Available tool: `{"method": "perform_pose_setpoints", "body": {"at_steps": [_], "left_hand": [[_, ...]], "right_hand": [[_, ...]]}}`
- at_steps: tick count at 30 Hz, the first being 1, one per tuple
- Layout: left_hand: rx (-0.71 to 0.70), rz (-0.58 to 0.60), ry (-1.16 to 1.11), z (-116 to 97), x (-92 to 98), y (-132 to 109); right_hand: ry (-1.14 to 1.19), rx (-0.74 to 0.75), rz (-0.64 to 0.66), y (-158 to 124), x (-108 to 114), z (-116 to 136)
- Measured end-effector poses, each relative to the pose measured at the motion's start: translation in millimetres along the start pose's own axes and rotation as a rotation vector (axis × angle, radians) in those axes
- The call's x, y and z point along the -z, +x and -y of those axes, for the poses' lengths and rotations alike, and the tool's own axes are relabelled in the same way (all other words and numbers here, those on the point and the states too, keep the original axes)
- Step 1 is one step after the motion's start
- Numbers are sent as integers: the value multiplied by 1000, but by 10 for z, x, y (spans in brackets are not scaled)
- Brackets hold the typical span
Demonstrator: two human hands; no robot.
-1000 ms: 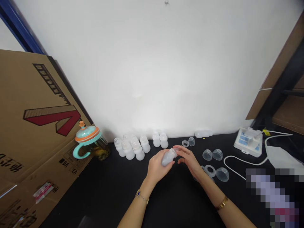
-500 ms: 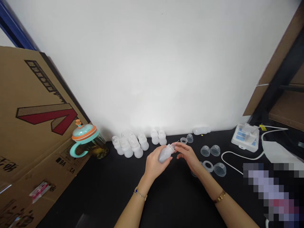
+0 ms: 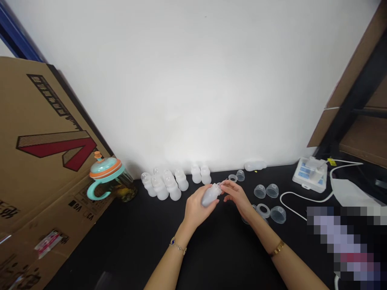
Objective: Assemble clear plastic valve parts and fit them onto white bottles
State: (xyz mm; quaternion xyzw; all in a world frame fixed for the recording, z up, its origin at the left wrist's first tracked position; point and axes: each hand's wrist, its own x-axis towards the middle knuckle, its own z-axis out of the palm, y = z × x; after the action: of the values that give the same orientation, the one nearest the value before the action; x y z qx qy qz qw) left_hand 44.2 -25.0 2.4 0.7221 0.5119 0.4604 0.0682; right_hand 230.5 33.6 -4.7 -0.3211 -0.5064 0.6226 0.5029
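Observation:
My left hand (image 3: 198,205) is wrapped round a small white baby bottle (image 3: 211,195), tilted with its neck up to the right. At the bottle's mouth, the thumb and fingers of my right hand (image 3: 237,196) pinch a small part. A thin pale line shows there, but the part is too small and covered to name. Clear dome caps (image 3: 277,214) and a white ring (image 3: 263,210) lie to the right, some hidden behind my right forearm. Several white bottles with clear caps (image 3: 174,189) stand at the left, and two more bottles (image 3: 205,175) stand behind my left hand.
A glass jug (image 3: 105,173) with a turquoise handle and lid stands beside a large cardboard box (image 3: 39,169). Another bottle (image 3: 255,166) lies against the wall. At the right are a white power strip (image 3: 310,175), its cable (image 3: 299,197) and a pale sheet (image 3: 350,193).
My right fingers have closed in slightly on the bottle's mouth, and the clear part there is more covered. The view has shifted a little; the bottle stays in my left hand.

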Motion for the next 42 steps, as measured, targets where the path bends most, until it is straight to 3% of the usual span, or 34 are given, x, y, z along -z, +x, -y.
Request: {"method": "perform_pose_setpoints", "body": {"at_steps": [7, 19, 42], "left_hand": [[72, -14, -74, -22, 10, 13], [129, 33, -95, -42, 8, 20], [83, 43, 67, -61, -2, -12]], "right_hand": [[5, -27, 18, -52, -53, 95], [7, -17, -7, -30, -44, 50], [-65, -8, -26, -32, -75, 84]]}}
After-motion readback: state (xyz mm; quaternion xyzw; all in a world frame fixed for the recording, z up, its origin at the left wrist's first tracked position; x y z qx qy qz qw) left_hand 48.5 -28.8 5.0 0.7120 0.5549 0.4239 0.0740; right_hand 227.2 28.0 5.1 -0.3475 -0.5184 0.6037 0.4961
